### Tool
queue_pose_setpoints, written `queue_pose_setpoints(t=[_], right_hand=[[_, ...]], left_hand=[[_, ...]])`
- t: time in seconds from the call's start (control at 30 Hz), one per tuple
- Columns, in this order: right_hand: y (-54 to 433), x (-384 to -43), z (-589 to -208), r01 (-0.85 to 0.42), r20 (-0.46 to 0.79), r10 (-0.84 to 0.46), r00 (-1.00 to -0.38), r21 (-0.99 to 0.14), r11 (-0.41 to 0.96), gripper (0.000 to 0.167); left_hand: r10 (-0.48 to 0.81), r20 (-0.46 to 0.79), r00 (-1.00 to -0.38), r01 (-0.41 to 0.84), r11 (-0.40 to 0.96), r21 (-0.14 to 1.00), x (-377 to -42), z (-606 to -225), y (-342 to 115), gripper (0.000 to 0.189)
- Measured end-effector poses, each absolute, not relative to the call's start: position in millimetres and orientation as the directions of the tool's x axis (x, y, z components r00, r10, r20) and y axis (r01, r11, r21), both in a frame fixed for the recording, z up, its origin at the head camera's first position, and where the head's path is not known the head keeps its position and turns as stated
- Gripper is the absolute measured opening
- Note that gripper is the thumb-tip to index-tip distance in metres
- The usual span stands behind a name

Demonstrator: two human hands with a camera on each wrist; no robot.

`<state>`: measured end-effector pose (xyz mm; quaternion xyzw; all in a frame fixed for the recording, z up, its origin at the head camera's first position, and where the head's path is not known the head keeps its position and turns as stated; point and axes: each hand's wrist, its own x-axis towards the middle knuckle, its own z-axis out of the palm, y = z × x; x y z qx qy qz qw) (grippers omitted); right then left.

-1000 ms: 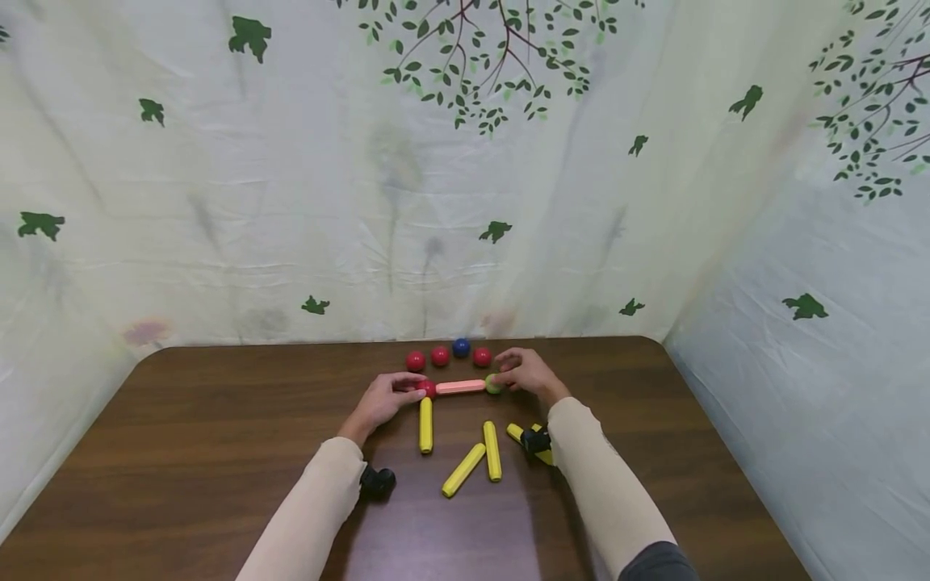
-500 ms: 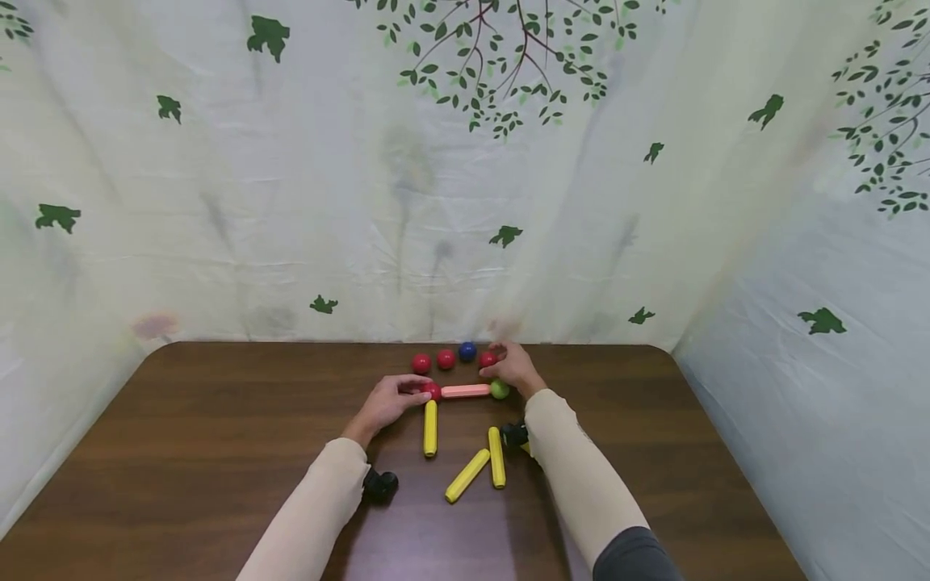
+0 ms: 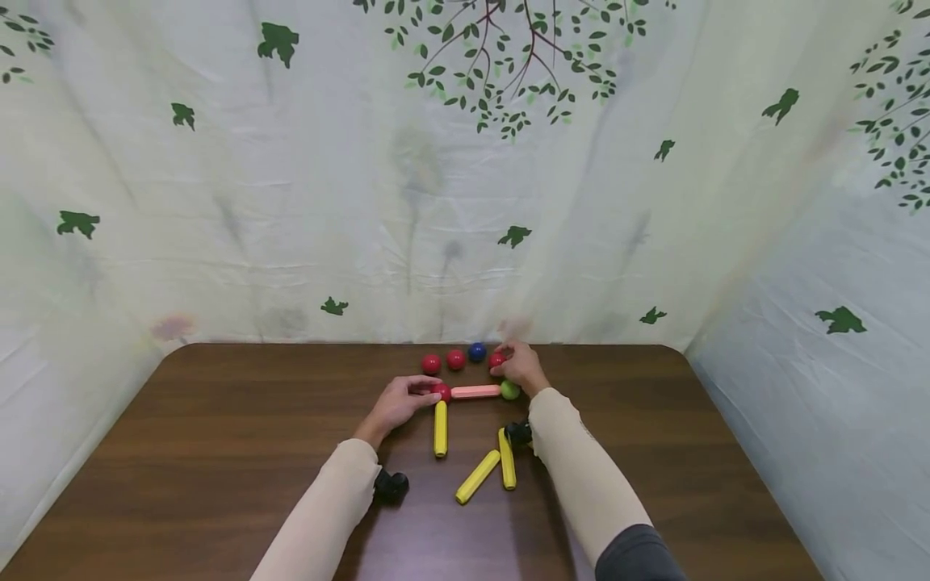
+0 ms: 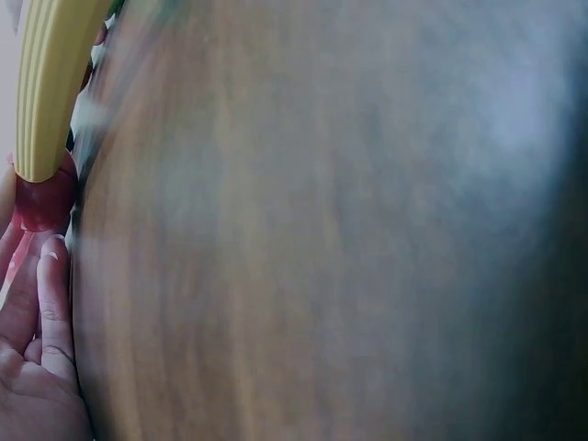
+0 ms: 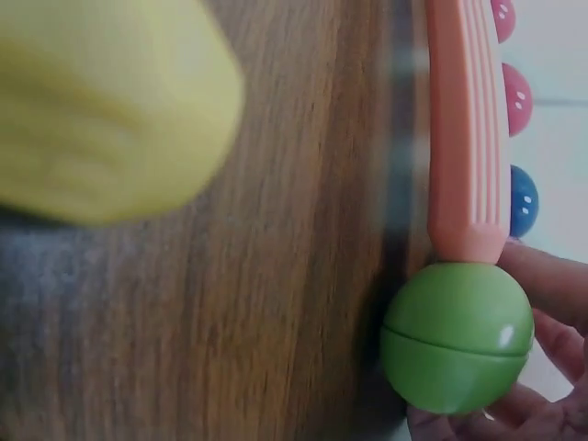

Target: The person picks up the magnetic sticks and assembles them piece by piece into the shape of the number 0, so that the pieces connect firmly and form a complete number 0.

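Note:
My left hand (image 3: 398, 402) holds a red ball (image 3: 442, 393) between thumb and fingers. A pink stick (image 3: 475, 392) runs from that ball to a green ball (image 3: 510, 390) on the right. Toward me, a yellow stick (image 3: 441, 432) has its far end at the red ball; the left wrist view shows this yellow stick (image 4: 50, 92) meeting the ball (image 4: 46, 197). My right hand (image 3: 525, 367) reaches past the green ball, with thumb and fingers around another red ball (image 3: 496, 360) at the back. In the right wrist view the green ball (image 5: 457, 340) partly covers the fingers.
Two more red balls (image 3: 432, 365) and a blue ball (image 3: 476, 352) line the table's back edge. Loose yellow sticks (image 3: 478, 478) lie in front, one partly behind the right wrist camera (image 3: 519, 432). A pale leaf-printed curtain (image 3: 349, 202) hangs behind the wooden table (image 3: 218, 452).
My right hand has left the green ball, moved back, and taken hold of the rightmost red ball there. The left hand stays on its red ball. The head view has shifted slightly.

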<state>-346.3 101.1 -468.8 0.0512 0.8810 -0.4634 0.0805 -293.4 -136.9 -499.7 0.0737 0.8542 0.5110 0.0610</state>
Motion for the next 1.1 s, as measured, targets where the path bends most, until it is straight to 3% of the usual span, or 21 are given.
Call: queue_pose_setpoints(t=[0.33, 0.6, 1.1], right_hand=[[115.2, -326.7, -460.4, 0.071, -0.087, -0.009, -0.996, -0.866, 0.495, 0.033], [115.2, -288.4, -446.1, -0.105, -0.015, -0.212, -0.977, -0.834, 0.542, 0.033], [75.6, -222.0, -453.3, -0.281, -0.056, -0.483, -0.874, -0.753, 0.595, 0.030]], left_hand=[[0.198, -0.046, -0.979, 0.053, 0.465, 0.884, -293.4, -501.9, -137.6, 0.030], [0.210, -0.039, -0.977, 0.063, 0.455, 0.888, -296.0, -503.2, -138.9, 0.030], [0.201, -0.092, -0.975, 0.014, 0.470, 0.883, -294.3, -497.9, -137.6, 0.031]])
